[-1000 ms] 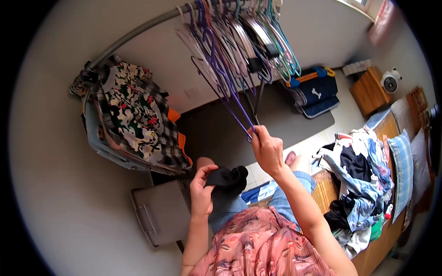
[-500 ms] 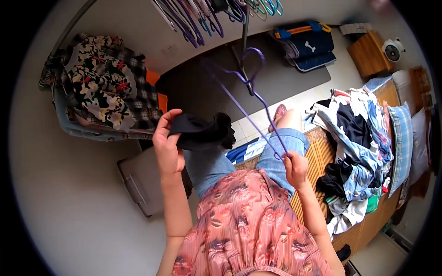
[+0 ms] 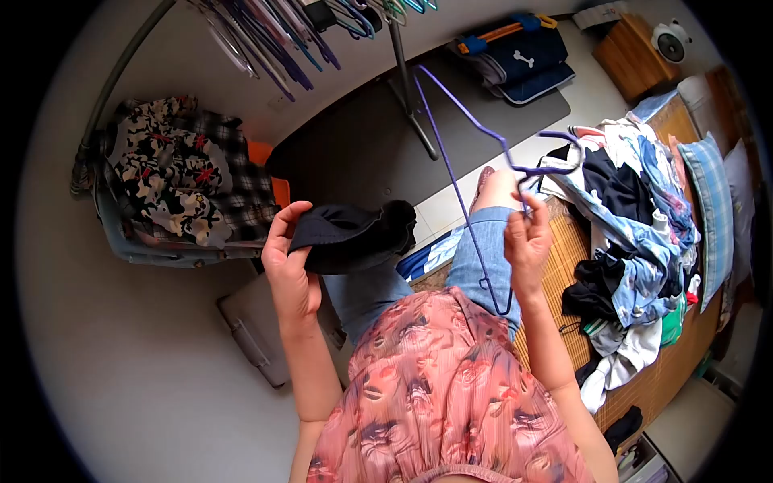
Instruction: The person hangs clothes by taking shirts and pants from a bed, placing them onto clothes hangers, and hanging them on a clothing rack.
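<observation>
My left hand (image 3: 291,262) pinches the edge of a black garment (image 3: 342,237) between thumb and fingers. The cloth is bunched and hangs above my lap; its exact kind cannot be made out. In my right hand (image 3: 528,241) is a purple clothes hanger (image 3: 463,189), gripped along one arm below the hook. Its hook points right, and its long bar runs down toward my thigh. Hanger and garment are apart.
A heap of clothes (image 3: 636,217) lies on the bamboo mat (image 3: 555,302) to my right, beside a blue checked pillow (image 3: 707,213). Several hangers (image 3: 266,40) hang from a rack overhead. A full laundry basket (image 3: 153,253) stands left, above a suitcase (image 3: 256,330).
The purple hanger has turned so its hook points right instead of up. My right hand has risen and now grips nearer the hook. My left hand keeps the black garment.
</observation>
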`<state>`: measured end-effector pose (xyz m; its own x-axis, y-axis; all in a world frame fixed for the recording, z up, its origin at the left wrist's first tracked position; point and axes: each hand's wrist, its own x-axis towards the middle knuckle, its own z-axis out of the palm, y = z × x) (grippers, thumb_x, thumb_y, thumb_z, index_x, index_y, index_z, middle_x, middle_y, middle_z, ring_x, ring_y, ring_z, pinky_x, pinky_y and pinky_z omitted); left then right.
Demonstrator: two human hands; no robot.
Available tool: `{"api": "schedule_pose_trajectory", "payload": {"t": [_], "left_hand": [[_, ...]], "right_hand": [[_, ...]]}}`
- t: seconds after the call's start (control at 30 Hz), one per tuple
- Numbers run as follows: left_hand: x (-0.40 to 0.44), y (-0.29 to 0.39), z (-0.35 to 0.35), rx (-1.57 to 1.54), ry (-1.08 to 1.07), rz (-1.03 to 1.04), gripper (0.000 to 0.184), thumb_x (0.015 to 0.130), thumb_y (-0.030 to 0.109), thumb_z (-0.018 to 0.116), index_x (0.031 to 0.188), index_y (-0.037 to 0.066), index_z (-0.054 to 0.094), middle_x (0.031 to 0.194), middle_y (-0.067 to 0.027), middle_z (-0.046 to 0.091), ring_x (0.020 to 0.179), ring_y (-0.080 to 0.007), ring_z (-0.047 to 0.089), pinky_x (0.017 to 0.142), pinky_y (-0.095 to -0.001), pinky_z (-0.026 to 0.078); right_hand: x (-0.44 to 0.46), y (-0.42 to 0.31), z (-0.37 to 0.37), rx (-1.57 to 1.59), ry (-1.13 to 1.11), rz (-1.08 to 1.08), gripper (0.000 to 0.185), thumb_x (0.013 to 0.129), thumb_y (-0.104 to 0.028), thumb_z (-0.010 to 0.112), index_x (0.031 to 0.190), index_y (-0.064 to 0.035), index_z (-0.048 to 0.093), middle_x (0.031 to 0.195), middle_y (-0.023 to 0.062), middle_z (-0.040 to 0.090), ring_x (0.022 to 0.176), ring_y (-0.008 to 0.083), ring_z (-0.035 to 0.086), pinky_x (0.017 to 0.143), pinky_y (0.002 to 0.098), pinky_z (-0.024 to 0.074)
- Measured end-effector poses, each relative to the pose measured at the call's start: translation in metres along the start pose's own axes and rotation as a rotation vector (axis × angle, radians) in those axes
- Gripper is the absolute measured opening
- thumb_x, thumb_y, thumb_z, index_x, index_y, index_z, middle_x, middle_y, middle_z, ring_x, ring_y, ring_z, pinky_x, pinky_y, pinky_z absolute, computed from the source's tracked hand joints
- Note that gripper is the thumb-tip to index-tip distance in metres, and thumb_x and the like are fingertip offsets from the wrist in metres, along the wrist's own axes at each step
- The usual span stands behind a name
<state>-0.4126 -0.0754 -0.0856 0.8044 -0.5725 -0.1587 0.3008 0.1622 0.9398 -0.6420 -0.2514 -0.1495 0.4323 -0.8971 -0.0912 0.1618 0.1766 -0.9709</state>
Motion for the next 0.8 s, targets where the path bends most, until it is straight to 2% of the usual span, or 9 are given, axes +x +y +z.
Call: {"api": "schedule_pose_trajectory", "payload": {"t": [0.13,0.17,0.23,0.3,0.37,0.5,0.6,0.73,0.8], "left_hand": [[-0.002,0.002,0.007,0.018,-0.046,-0.001,0.038,0.081,-0.009,0.056,0.119,-0.001,0.056,0.108,-0.0088,0.063,0.096,-0.0162,0.063,0.089,-0.0271,0.051],[-0.003,0.002,0.010,0.018,-0.071,-0.012,0.039,0.081,-0.008,0.056,0.119,-0.001,0.055,0.108,-0.0087,0.063,0.096,-0.0162,0.063,0.089,-0.0269,0.051],[-0.002,0.001,0.016,0.010,-0.128,-0.038,0.039,0.082,-0.006,0.058,0.121,-0.001,0.054,0.108,-0.0086,0.063,0.096,-0.0160,0.063,0.089,-0.0267,0.051],[-0.001,0.003,0.020,0.028,-0.212,-0.016,0.041,0.083,-0.001,0.061,0.123,-0.001,0.052,0.110,-0.0090,0.062,0.099,-0.0162,0.063,0.089,-0.0270,0.051],[0.002,0.002,0.022,0.003,-0.254,-0.006,0.042,0.083,0.000,0.061,0.123,-0.001,0.051,0.110,-0.0092,0.062,0.099,-0.0165,0.063,0.089,-0.0274,0.051],[0.001,0.009,0.039,-0.039,-0.369,-0.008,0.043,0.082,0.003,0.064,0.123,-0.002,0.050,0.111,-0.0089,0.060,0.099,-0.0159,0.063,0.090,-0.0277,0.050],[-0.003,0.017,0.048,-0.079,-0.414,0.004,0.043,0.081,0.005,0.066,0.121,-0.003,0.049,0.111,-0.0087,0.057,0.100,-0.0159,0.061,0.089,-0.0274,0.050],[-0.014,0.039,0.051,-0.069,-0.439,0.081,0.050,0.080,0.019,0.071,0.119,-0.002,0.048,0.104,-0.0089,0.049,0.092,-0.0146,0.054,0.084,-0.0255,0.045],[-0.020,0.048,0.048,-0.050,-0.428,0.101,0.053,0.080,0.025,0.072,0.119,-0.001,0.046,0.098,-0.0064,0.045,0.082,-0.0115,0.047,0.076,-0.0235,0.041]], "right_hand": [[-0.008,-0.022,-0.025,0.035,0.011,-0.150,0.067,0.091,-0.022,0.060,0.145,-0.0038,0.024,0.061,-0.0001,0.046,0.048,0.0065,0.044,0.045,0.0201,0.0373],[-0.008,-0.031,-0.021,0.114,0.041,-0.181,0.069,0.091,-0.017,0.059,0.147,-0.0036,0.021,0.061,0.0006,0.047,0.048,0.0076,0.045,0.047,0.0215,0.0395],[-0.011,-0.045,-0.024,0.023,0.109,-0.125,0.066,0.091,-0.012,0.058,0.147,-0.0037,0.023,0.061,-0.0012,0.046,0.050,0.0059,0.044,0.047,0.0198,0.0368],[-0.016,-0.045,-0.047,0.010,0.006,-0.036,0.042,0.093,-0.006,0.059,0.133,-0.0018,0.049,0.064,-0.0069,0.045,0.052,0.0011,0.037,0.046,0.0178,0.0254],[-0.023,-0.047,-0.054,-0.150,0.035,-0.069,0.031,0.094,-0.009,0.059,0.124,-0.0014,0.058,0.066,-0.0078,0.047,0.053,0.0004,0.035,0.047,0.0178,0.0236],[-0.030,-0.050,-0.050,-0.068,-0.017,-0.109,0.029,0.097,-0.008,0.053,0.126,-0.0031,0.052,0.072,0.0011,0.055,0.050,0.0029,0.037,0.046,0.0171,0.0274],[-0.026,-0.043,-0.042,-0.027,-0.186,-0.031,0.024,0.091,0.010,0.046,0.109,-0.0046,0.048,0.097,0.0039,0.059,0.060,0.0038,0.045,0.051,0.0167,0.0339],[-0.024,-0.034,-0.019,-0.060,-0.087,0.046,0.038,0.076,0.010,0.066,0.101,-0.0086,0.044,0.096,0.0015,0.059,0.056,0.0007,0.032,0.053,0.0149,0.0312],[-0.021,-0.034,-0.007,-0.342,-0.141,0.008,0.045,0.071,-0.001,0.078,0.103,-0.0078,0.048,0.094,0.0024,0.060,0.055,0.0037,0.036,0.053,0.0181,0.0352]]}}
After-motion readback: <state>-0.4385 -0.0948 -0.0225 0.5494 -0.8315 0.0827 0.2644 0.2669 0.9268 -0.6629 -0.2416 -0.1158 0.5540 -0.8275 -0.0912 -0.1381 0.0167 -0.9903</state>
